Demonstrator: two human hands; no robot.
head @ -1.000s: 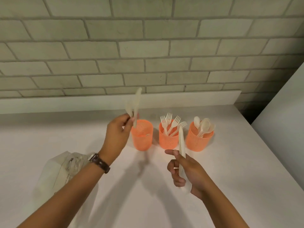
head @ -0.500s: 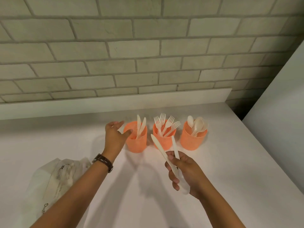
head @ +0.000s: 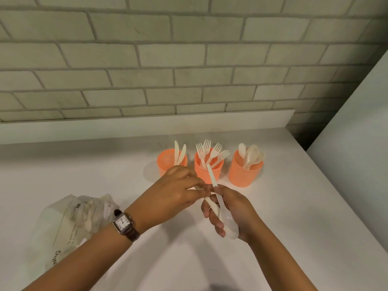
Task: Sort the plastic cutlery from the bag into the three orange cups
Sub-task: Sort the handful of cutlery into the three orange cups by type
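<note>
The grip of the right hand (head: 235, 211) is closed round a bundle of white cutlery (head: 230, 226), held above the bench (head: 294, 217) just in front of the three orange cups. One knife (head: 211, 175) of the bundle is pointed upward, its tip seen against the middle cup (head: 218, 174). A slanted piece (head: 210, 203) of the same bundle is pinched by the fingers of the left hand (head: 176, 194); its kind cannot be told. Two knives are stood in the left cup (head: 165, 160), forks in the middle cup and spoons in the right cup (head: 243, 175). A plastic bag (head: 69, 223) is laid on the bench at the left, beside the wrist on which a watch (head: 123, 224) is worn.
</note>
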